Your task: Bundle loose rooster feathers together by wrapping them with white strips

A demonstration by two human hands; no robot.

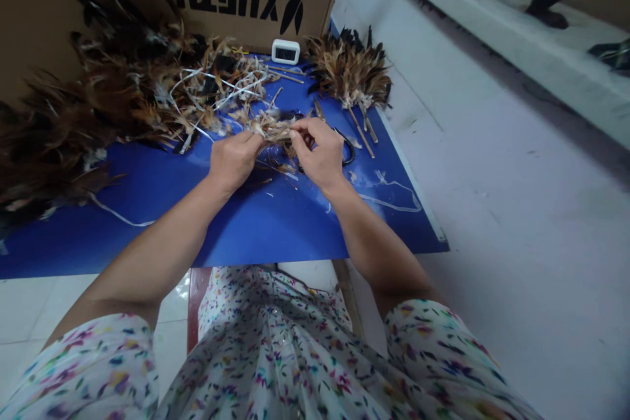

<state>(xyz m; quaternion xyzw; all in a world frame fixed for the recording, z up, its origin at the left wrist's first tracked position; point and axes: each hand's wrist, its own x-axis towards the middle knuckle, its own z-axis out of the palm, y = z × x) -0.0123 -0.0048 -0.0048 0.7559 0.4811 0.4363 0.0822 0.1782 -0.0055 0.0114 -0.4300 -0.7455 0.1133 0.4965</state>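
Floral clothing (275, 361) is filling the foreground, below the blue desk (275, 230). Above the desk, the left hand (233, 161) is clamping one end of a feather bundle (272, 130) in closed fingers, while the right hand (321, 154) is pinching the other end between thumb and fingers. The step in hand seems to be working the strands between both hands; the next move would be calling for a steady left hold and fine right-hand control. The bundle is looking pale tan, wispy and ragged.
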